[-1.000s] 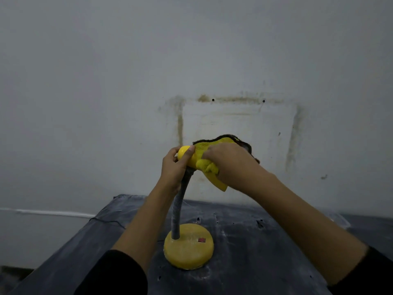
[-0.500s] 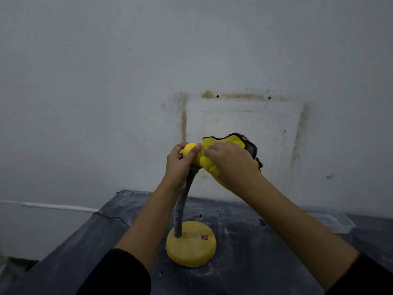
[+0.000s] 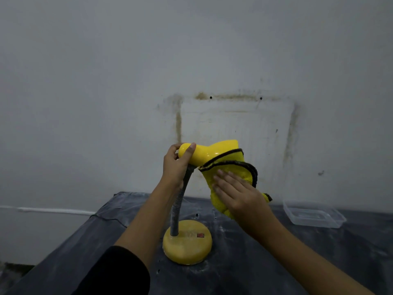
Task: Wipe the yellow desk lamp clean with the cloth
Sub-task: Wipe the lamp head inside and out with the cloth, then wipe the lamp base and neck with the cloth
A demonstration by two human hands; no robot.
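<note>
The yellow desk lamp point(image 3: 204, 153) stands on a dark table point(image 3: 276, 262), with a round yellow base point(image 3: 187, 248) and a grey flexible neck point(image 3: 179, 201). My left hand point(image 3: 175, 165) grips the narrow rear end of the lamp head. A yellow cloth with a dark trim point(image 3: 229, 173) is draped over the lower front of the shade. My right hand point(image 3: 238, 194) presses flat on the cloth from below and in front. The upper part of the shade shows bare.
A clear plastic container point(image 3: 314, 216) sits on the table at the right, near the wall. A stained white wall point(image 3: 234, 116) rises right behind the lamp. The table's left edge point(image 3: 70, 237) drops off beside my left arm.
My right hand slid with the cloth from the top of the lamp head down to its lower front, uncovering the upper shade. My left hand kept its grip.
</note>
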